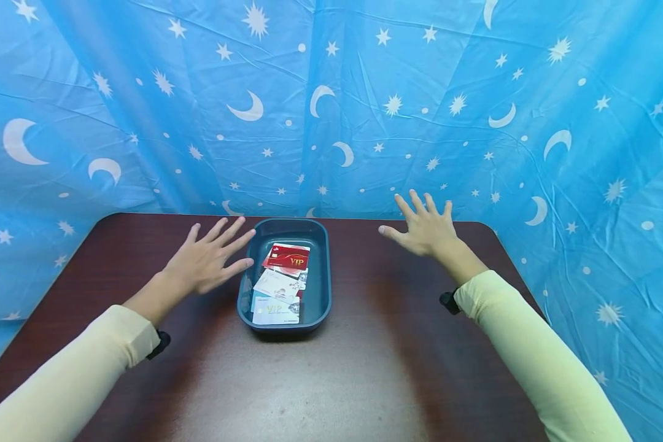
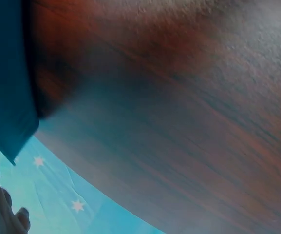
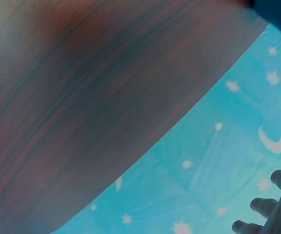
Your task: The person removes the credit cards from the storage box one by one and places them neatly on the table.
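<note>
Left grip [image 1: 207,261], right grip [image 1: 426,232] both empty, fingers spread; tray's [image 1: 323,276] long axis near-to-far, red card [image 1: 289,256] crosswise inside

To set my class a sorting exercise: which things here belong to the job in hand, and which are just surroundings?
Likely part of the job:
- cards
- dark tray
- left hand
- right hand

Just surroundings:
- table
- starry blue curtain

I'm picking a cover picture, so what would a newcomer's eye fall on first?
Probably the red card in the far half of the dark tray. Next come the left hand, at the tray's left side, and the right hand, farther off to its right, both spread. The blue starry cloth hangs behind the table.
</note>
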Demonstrator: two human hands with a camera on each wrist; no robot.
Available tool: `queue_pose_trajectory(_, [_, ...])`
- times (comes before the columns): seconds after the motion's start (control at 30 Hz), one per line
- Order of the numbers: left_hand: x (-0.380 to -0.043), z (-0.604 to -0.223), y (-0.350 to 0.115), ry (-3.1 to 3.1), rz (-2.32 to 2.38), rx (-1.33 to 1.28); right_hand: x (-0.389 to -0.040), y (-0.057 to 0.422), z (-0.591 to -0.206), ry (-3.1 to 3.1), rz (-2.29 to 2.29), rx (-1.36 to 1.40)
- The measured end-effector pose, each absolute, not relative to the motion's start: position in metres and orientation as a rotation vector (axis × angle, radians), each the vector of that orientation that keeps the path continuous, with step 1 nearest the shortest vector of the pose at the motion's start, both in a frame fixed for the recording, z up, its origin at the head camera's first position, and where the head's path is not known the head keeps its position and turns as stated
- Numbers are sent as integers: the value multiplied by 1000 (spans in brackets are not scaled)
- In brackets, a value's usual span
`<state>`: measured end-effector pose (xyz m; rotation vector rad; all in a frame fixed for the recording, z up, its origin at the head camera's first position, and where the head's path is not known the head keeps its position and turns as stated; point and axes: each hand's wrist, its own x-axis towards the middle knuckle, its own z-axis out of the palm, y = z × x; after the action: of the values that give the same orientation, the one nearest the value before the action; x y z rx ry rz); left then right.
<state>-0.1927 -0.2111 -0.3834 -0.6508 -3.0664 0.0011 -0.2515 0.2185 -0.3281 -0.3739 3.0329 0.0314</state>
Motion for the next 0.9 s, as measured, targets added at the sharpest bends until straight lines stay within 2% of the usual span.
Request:
queue_pose_trajectory(0.17, [-191, -388, -203, -3108, 18, -730, -246, 198, -328, 3021, 36, -467])
queue_pose_trajectory(0.57, [-189, -396, -202, -3158, -105, -735, -239, 155, -330, 2956, -67, -611])
queue_pose_trajectory(0.9, [-190, -398, -202, -3151, -114, -743, -245, 110, -323, 2777, -652, -574])
